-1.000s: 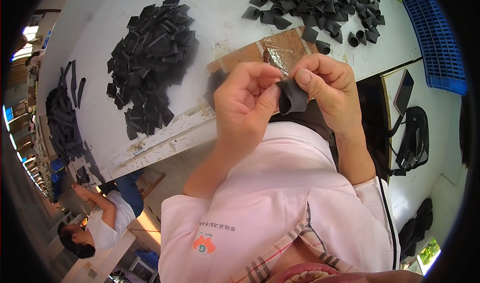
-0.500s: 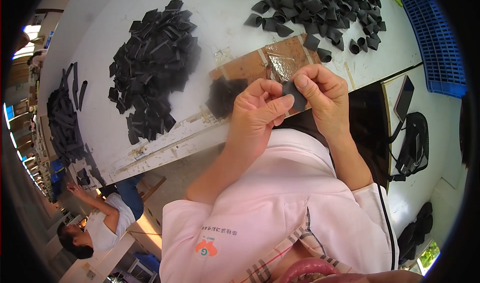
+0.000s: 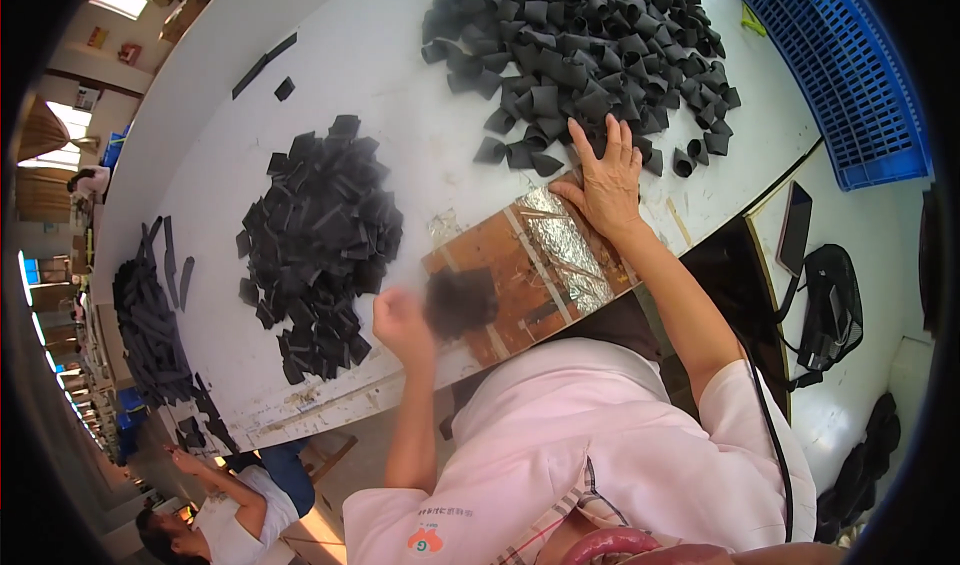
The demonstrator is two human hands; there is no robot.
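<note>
Just around wide-spread right fingers point(image 3: 613, 142): black tubes point(image 3: 570, 71); left fingers point(image 3: 396, 315) blurred, cannot tell grip.

Great loose heap of curled black pieces point(image 3: 575, 60) over there, some open-ended, flat black pieces point(image 3: 320, 235) piled messily to their left, blurred dark bunch point(image 3: 462, 301) on the brown board point(image 3: 494, 246)

- board point(image 3: 495, 255): brown, pale tape strips point(image 3: 538, 263), crinkly silver patch point(image 3: 567, 245) toward its right side
- small pile point(image 3: 462, 300) on board: black, blurry
- desk point(image 3: 360, 75) under board: white, brownish scuffs along front edge
- curled pieces point(image 3: 570, 45) beyond board: dark grey to black
- flat pieces point(image 3: 325, 235) left of board: black
- long strips point(image 3: 150, 335), far left of board: charcoal
- crate point(image 3: 850, 75) right of board: blue, gridded
- mesh bag point(image 3: 832, 310) right of board: black
- shirt point(image 3: 640, 415) below board: pale pink, black piping point(image 3: 768, 405), orange chest mark point(image 3: 425, 542)
- shirt collar point(image 3: 540, 533): beige-and-black plaid
</note>
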